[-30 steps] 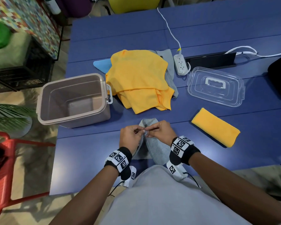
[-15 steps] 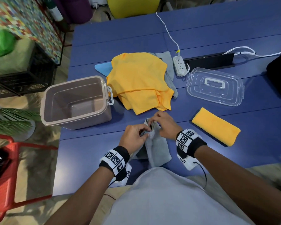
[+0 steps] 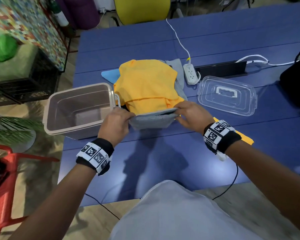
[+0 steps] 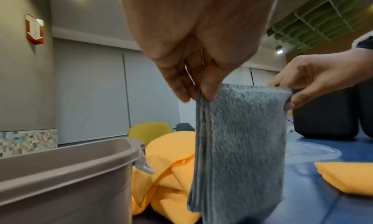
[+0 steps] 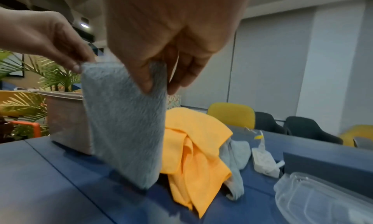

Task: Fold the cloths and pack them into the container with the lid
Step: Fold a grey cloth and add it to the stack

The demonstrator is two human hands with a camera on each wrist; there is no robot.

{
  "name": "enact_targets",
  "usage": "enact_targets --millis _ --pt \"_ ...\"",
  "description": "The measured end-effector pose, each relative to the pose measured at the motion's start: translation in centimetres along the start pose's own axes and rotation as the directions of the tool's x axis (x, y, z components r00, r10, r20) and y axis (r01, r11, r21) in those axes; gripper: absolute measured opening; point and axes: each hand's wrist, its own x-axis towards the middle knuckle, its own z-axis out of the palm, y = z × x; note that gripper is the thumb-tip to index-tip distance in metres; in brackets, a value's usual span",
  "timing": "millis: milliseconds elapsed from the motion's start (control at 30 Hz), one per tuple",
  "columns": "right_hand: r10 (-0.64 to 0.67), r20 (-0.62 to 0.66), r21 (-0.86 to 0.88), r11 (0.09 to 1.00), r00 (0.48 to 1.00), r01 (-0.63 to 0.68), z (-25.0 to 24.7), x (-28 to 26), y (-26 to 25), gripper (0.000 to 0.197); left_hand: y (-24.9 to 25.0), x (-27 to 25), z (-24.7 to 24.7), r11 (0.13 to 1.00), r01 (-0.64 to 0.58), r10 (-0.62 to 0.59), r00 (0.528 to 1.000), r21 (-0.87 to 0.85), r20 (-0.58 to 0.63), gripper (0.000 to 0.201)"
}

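A folded grey cloth (image 3: pixel 151 121) hangs in the air above the blue table (image 3: pixel 163 161), stretched between my two hands. My left hand (image 3: pixel 117 125) pinches its left top corner and my right hand (image 3: pixel 190 115) pinches its right top corner. The wrist views show the grey cloth (image 4: pixel 238 144) (image 5: pixel 125 123) dangling in several layers below the fingers. The open taupe container (image 3: pixel 76 110) stands just left of it, with nothing inside. The clear lid (image 3: pixel 227 95) lies to the right. A folded yellow cloth (image 3: pixel 244 137) lies partly hidden behind my right wrist.
A heap of yellow cloths (image 3: pixel 147 85) with grey and light blue cloth beneath lies behind the grey one. A white power strip (image 3: pixel 190 74) with its cable, a black bar (image 3: pixel 222 69) and a black bag (image 3: pixel 296 87) sit at the back right. A red chair (image 3: pixel 2 170) stands at the left.
Both hands have lifted the grey cloth off the table, moved forward and pulled apart, so the cloth now hangs stretched between them instead of lying bunched near the table's front edge.
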Motion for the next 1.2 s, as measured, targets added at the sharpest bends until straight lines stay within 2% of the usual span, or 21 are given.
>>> enact_targets --millis 67,133,167,233,300,333,400,433,467,500,567,633,733,800,867,1000,1100,1133,1200 --pt "-0.038 -0.153 -0.064 0.998 0.988 0.028 -0.4 -0.1 -0.3 0.014 -0.2 -0.2 -0.3 0.999 -0.037 0.032 0.985 -0.025 -0.17 0.029" --pt "-0.099 -0.2 -0.142 0.987 0.975 0.071 0.0 -0.9 -0.5 0.011 -0.1 -1.1 0.4 0.995 -0.077 0.061 0.973 -0.064 -0.224 0.026" --pt "-0.123 -0.192 -0.171 0.981 0.974 0.09 0.4 -1.6 -0.7 0.011 0.0 -1.9 1.3 0.993 -0.09 0.073 0.976 -0.076 -0.205 0.024" --pt "-0.126 -0.115 -0.174 0.979 0.985 0.105 2.2 -3.6 -1.3 0.027 0.0 -4.0 4.0 0.994 -0.095 0.089 0.992 -0.062 -0.092 0.02" --pt "-0.079 0.077 -0.145 0.985 0.994 0.09 5.1 -6.5 -1.6 0.054 0.0 -7.3 8.0 0.998 -0.065 0.067 0.991 -0.022 0.12 0.023" --pt "-0.052 0.205 -0.134 0.988 0.977 0.081 6.8 -8.1 -1.7 0.067 0.0 -9.1 10.1 0.998 -0.055 0.055 0.968 -0.006 0.246 0.03" --pt "-0.046 0.447 -0.122 0.986 0.893 0.112 9.9 -11.1 -2.2 0.074 0.4 -12.7 13.3 0.995 -0.095 0.072 0.875 0.023 0.478 0.043" --pt "-0.052 0.538 -0.118 0.984 0.841 0.137 11.2 -12.4 -2.3 0.071 0.6 -14.1 14.4 0.993 -0.119 0.085 0.832 0.027 0.548 0.045" --pt "-0.039 0.59 -0.104 0.987 0.807 0.124 11.7 -13.2 -2.8 0.066 0.8 -15.1 15.0 0.992 -0.126 0.094 0.818 0.017 0.568 0.046" --pt "-0.02 0.603 -0.088 0.992 0.798 0.092 11.9 -13.8 -3.2 0.061 0.8 -15.9 15.2 0.993 -0.116 0.093 0.82 0.005 0.564 0.047" --pt "0.008 0.55 -0.072 0.997 0.835 0.039 11.6 -14.5 -3.7 0.046 0.9 -16.7 15.0 0.992 -0.123 0.1 0.829 0.004 0.55 0.045" --pt "-0.021 0.557 -0.023 0.999 0.83 0.04 11.4 -15.2 -3.3 0.046 1.0 -17.0 14.7 0.982 -0.187 0.139 0.814 0.027 0.565 0.041" --pt "-0.055 0.672 -0.001 0.997 0.739 0.075 11.1 -15.3 -2.3 0.061 0.8 -17.0 14.4 0.972 -0.231 0.165 0.802 0.043 0.574 0.039" --pt "-0.064 0.711 0.019 0.997 0.7 0.072 10.8 -14.5 -2.1 0.069 0.8 -16.6 14.4 0.967 -0.248 0.167 0.803 0.065 0.573 0.04" --pt "-0.064 0.727 -0.025 0.993 0.683 0.12 10.4 -13.4 -1.9 0.079 0.4 -15.8 14.2 0.961 -0.258 0.152 0.797 0.102 0.584 0.048" --pt "-0.063 0.716 -0.103 0.976 0.696 0.194 10.6 -11.8 -1.2 0.077 -1.5 -13.6 13.5 0.944 -0.196 0.006 0.816 0.266 0.578 0.062" --pt "-0.081 0.697 -0.097 0.974 0.712 0.206 11.5 -11.4 -1.4 0.079 -1.6 -11.8 12.9 0.935 -0.032 -0.158 0.854 0.353 0.495 0.065" --pt "-0.112 0.685 -0.094 0.966 0.72 0.241 12.1 -11.2 -1.6 0.077 -1.0 -11.3 12.8 0.944 -0.007 -0.155 0.872 0.33 0.464 0.064" --pt "-0.18 0.661 -0.07 0.952 0.728 0.298 12.7 -10.8 -2.3 0.071 1.0 -11.1 13.2 0.974 -0.103 0.004 0.899 0.203 0.437 0.061"
